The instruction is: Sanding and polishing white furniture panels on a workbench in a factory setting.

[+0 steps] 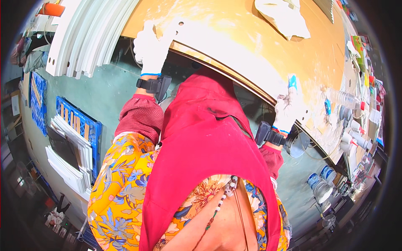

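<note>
A wide tan wooden board (234,46) lies in front of me, its near edge running down from left to right. At the board's near left corner my left hand (150,49), in a white glove, is closed on the edge with the thumb over the top. Farther right, my right hand (288,109), in a dusty white glove, is closed at the same near edge. A blue and white tip (292,82) sticks up from the right hand; whether it is a wrapped finger or a separate thing I cannot tell. The fingers under the board are hidden.
White slotted strips (90,35) stand left of the board. A crumpled white cloth (282,16) lies on its far part. Bottles (345,98) crowd the right side. White panels (69,152) rest by a blue pallet (94,125) at left; paint buckets (320,186) stand at lower right.
</note>
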A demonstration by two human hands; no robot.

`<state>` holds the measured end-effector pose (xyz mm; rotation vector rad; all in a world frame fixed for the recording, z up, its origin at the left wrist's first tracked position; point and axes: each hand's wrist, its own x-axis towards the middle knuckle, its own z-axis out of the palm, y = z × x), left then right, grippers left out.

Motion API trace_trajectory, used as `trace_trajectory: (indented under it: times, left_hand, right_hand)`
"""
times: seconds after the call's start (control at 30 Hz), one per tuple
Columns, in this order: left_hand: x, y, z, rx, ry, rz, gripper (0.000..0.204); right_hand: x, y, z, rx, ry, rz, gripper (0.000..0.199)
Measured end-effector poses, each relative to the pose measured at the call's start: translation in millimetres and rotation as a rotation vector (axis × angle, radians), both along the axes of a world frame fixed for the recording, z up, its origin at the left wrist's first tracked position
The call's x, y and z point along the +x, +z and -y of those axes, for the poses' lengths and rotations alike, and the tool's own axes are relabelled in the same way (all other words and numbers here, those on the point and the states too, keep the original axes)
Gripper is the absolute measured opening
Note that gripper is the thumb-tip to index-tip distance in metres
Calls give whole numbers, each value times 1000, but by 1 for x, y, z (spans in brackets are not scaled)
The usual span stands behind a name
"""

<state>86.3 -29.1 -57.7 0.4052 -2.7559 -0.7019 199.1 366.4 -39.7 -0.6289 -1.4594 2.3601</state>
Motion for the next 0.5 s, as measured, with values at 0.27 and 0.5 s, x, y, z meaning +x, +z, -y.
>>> trace_trajectory:
  times: [0.27, 0.5]
  left_hand:
    - [16, 9, 30, 189, 120, -403, 52]
    - [71, 35, 20, 586, -90, -263, 24]
  right_hand:
    - [2, 3, 4, 44, -33, -18, 46]
    - [41, -4, -8, -184, -126, 17, 42]
